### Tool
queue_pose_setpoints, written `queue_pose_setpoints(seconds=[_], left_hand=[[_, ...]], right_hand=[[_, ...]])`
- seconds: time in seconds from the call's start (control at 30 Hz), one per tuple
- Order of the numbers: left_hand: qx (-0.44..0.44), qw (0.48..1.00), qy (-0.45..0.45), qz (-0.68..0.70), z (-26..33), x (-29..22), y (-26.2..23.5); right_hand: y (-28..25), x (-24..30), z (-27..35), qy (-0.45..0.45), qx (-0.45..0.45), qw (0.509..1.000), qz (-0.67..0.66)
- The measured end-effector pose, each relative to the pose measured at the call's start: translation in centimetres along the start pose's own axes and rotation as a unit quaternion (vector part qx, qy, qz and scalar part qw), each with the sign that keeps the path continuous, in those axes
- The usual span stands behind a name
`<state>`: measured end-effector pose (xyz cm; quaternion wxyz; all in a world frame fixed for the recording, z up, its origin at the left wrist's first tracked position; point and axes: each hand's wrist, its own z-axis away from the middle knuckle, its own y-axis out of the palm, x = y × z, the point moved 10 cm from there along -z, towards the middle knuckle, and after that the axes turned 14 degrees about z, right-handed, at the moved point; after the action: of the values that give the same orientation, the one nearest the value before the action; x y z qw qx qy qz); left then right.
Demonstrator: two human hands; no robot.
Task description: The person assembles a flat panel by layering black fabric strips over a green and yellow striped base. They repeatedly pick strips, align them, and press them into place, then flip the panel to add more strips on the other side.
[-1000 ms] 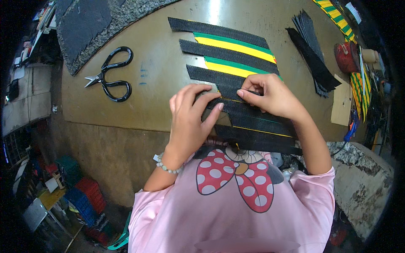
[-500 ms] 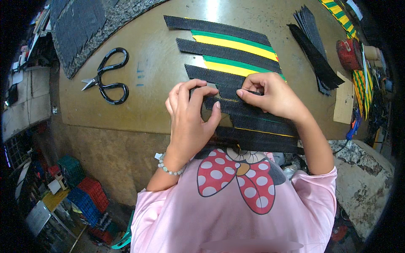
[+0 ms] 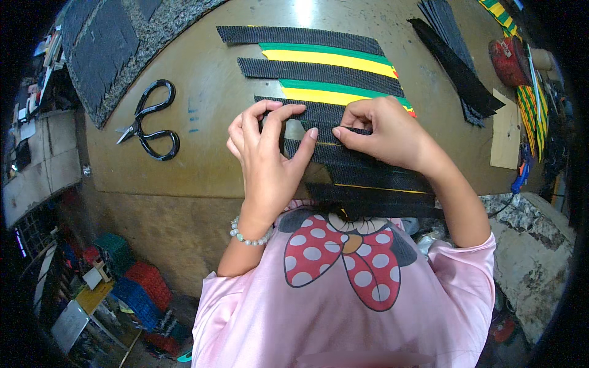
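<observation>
Several black webbing strips [image 3: 307, 38] lie one below another on the brown table, with green-and-yellow striped bands [image 3: 331, 59] showing between them. My right hand [image 3: 383, 135] pinches the edge of a black webbing strip in the nearer part of this row, thumb against bent fingers. To its left, my left hand [image 3: 267, 153] curves over the strips' left ends. Its fingers and thumb are spread apart, fingertips resting on or close to the webbing. Both hands hide parts of the strips beneath them. The nearest strips reach the table's front edge at my shirt.
Black-handled scissors [image 3: 150, 119] lie at left. A dark grey slab [image 3: 110, 55] occupies the far left. At right are a stack of loose black strips [image 3: 457, 67], a cardboard piece [image 3: 505, 129], a red roll [image 3: 509, 61] and a blue-handled tool [image 3: 523, 172].
The view has shifted slightly, so the table things sit further left. My left fingers and thumb have moved a little away from me over the strips. My right hand keeps its pinch.
</observation>
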<state>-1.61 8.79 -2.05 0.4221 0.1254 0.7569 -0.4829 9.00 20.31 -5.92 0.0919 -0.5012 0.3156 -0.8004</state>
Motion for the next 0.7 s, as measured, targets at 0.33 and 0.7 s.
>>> queue_pose_setpoints(seconds=[0.33, 0.7], left_hand=[[0.011, 0.999, 0.030, -0.024, 0.1, -0.1, 0.2], [0.015, 0.998, 0.049, -0.027, 0.2, -0.3, 0.2]], right_hand=[[-2.6, 2.1, 4.3, 0.070, -0.085, 0.968, 0.224], [-2.6, -0.8, 4.7, 0.098, -0.075, 0.983, 0.134]])
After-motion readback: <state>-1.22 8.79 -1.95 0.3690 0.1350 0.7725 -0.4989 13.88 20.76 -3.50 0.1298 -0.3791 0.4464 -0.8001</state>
